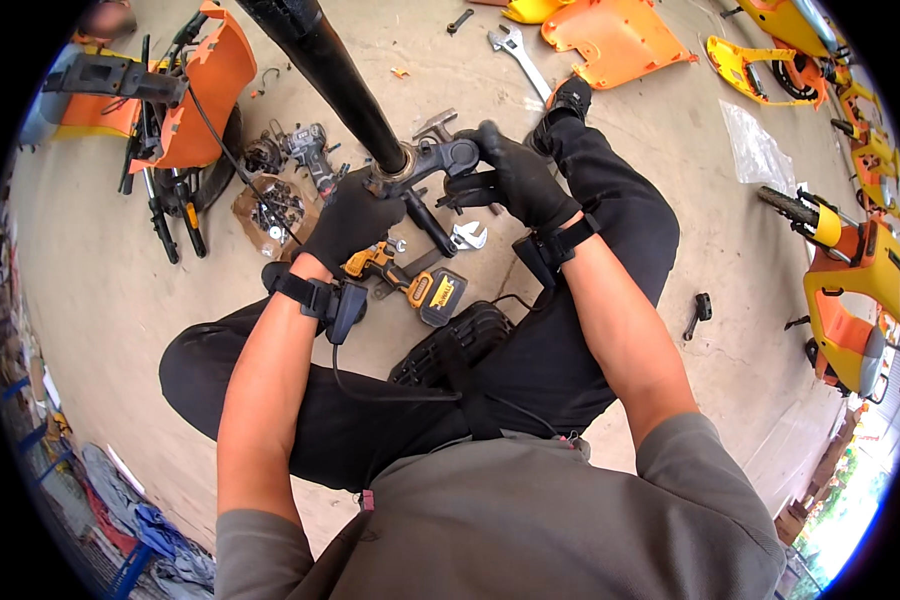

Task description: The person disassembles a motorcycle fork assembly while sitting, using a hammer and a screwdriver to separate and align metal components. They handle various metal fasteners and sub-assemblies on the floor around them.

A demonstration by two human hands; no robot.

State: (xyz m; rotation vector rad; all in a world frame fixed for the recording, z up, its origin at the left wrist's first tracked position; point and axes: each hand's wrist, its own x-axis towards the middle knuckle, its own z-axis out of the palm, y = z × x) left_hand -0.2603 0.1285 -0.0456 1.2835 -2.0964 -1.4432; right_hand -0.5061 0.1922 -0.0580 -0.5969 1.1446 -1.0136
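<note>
A long black tube [330, 75] slopes down from the top into a dark metal fork clamp [425, 165] in front of me. My left hand [355, 220], in a black glove, is closed round the clamp's left side at the tube's foot. At the clamp's rounded right end is my right hand [530, 180], also gloved, its fingers apart; whether they touch the metal is hard to tell. Below the clamp extends a shorter black tube [432, 228]. Beside it lie an adjustable wrench [469, 236] and a yellow cordless power tool [400, 275]. A hammer head [435, 124] shows just beyond.
A grey cordless drill [312, 155] and an open bag of bolts [275, 215] lie left. Farther off are a big adjustable wrench [520, 60] and an orange panel [615, 42]. Partly built yellow-orange bikes [850, 310] line the right; another bike frame [195, 110] stands left.
</note>
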